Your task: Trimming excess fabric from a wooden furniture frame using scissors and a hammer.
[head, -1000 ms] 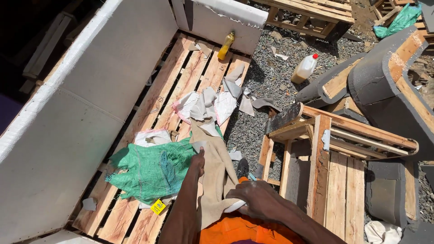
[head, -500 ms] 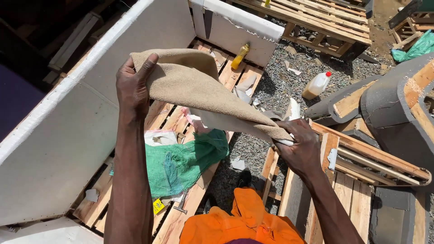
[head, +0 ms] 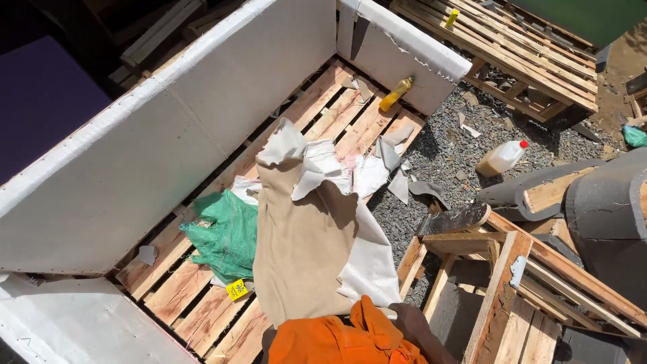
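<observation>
I see the tan cloth [head: 296,249] lying spread out on the wooden slats [head: 337,125] of the frame, running from near the bottom of the view up toward the middle, its top edge folded over to show a white backing. White scraps [head: 350,172] lie bunched at that upper end, and a white sheet [head: 371,266] pokes out from under the cloth's right side. Just left of the cloth, touching it, sits a green mesh bag [head: 226,232] with a small yellow tag [head: 236,290] at its lower corner.

Of the hands I can make out little: the right hand [head: 411,320] shows only as a dark patch at the bottom edge beside an orange garment [head: 344,340], near the cloth's lower right corner, and I cannot tell how far it is open or whether it grips anything. The left hand is out of view.

White padded walls [head: 175,145] enclose the slats on the left and far sides. A yellow bottle [head: 395,94] lies against the far wall. To the right, on grey gravel [head: 448,158], a plastic jug [head: 502,158] with a red cap lies, with pallets [head: 519,50] and dark curved pieces [head: 600,209] around it.
</observation>
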